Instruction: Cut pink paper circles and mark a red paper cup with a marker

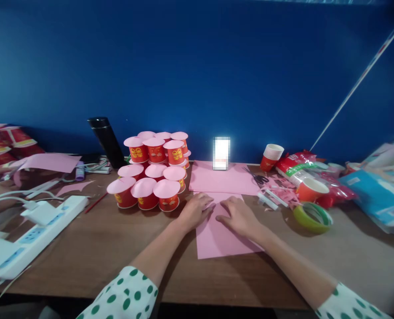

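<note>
A sheet of pink paper (213,241) lies on the table in front of me, its far edge close to a larger stack of pink paper (223,179). My left hand (196,210) rests on the sheet's left side, fingers stretched toward its middle. On the other side my right hand (239,215) lies with thumb and fingers apart, touching the paper. Neither hand grips anything that I can see. Red paper cups (147,199) with pink paper discs on top stand stacked just left of my left hand.
Right of the stack lie scissors (259,178), pink scraps (280,184) and a roll of tape (313,218). Stacked cups (272,156) stand behind. On the left are a black bottle (107,141) and a power strip (51,230). A lit phone (221,153) leans at the blue wall.
</note>
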{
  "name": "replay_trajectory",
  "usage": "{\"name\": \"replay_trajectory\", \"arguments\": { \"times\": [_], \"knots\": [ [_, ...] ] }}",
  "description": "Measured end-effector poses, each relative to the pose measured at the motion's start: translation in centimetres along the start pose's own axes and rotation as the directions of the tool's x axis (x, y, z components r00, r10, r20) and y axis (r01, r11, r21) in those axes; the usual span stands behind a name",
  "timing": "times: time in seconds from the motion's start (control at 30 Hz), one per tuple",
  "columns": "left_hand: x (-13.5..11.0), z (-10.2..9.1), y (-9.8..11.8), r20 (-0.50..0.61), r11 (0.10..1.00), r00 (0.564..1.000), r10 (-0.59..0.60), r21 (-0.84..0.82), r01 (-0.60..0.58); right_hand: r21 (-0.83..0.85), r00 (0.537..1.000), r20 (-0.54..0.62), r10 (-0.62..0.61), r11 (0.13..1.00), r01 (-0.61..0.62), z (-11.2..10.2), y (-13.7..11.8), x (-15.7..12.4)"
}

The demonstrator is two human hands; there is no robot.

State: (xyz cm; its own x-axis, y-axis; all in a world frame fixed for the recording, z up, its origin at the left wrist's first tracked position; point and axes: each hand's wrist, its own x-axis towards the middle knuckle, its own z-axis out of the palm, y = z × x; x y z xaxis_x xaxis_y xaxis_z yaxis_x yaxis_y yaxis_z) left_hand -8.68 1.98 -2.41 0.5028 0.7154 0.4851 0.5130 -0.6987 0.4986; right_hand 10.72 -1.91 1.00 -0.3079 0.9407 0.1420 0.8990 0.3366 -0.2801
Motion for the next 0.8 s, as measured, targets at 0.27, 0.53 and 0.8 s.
{"name": "replay_trajectory", "arguments": {
  "times": [0.27, 0.53, 0.8],
  "knots": [
    [-0.2, -0.1, -0.1, 0.015, 0.994, 0.994, -0.110, 0.026, 0.110, 0.215, 1.000, -0.012, 0.022, 0.976, -0.019, -0.3, 1.7, 0.0],
    [0.1, -0.7, 1.0, 0.066, 0.962, 0.966, -0.252, -0.093, 0.257, 0.491, 0.995, -0.063, 0.076, 0.870, -0.036, 0.1, 2.6, -0.2],
    [0.7, -0.6, 2.1, 0.158, 0.440, 0.809, -0.565, -0.772, 0.458, 0.845, 0.978, 0.011, 0.209, 0.522, -0.121, 0.3, 2.4, 0.1]
  ]
}}
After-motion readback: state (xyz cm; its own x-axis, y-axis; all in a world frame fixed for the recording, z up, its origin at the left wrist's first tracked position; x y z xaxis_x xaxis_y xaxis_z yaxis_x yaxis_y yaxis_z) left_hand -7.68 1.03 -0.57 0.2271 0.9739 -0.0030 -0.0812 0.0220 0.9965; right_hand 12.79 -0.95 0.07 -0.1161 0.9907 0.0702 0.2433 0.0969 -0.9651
